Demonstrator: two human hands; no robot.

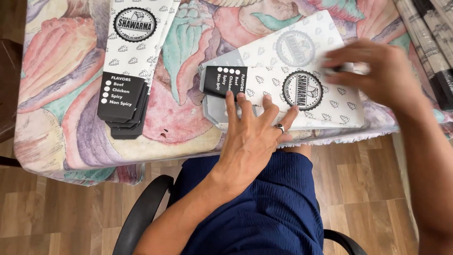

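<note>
My left hand [250, 134] lies flat with its fingers spread on a white printed paper sleeve [302, 101] with a round black emblem and a black end, at the table's near edge. That sleeve rests on a stack of flat white printed sheets [292, 42]. My right hand [377, 75] hovers over the sleeve's right end, blurred, with fingertips touching the paper. A second pile of finished white sleeves with black ends [127, 61] lies at the left of the table.
The table carries a cloth with large pastel leaf shapes [71, 94]. Rolled printed paper [429, 42] lies at the far right edge. Below are my blue-clad lap, a black chair arm [141, 212] and wooden flooring.
</note>
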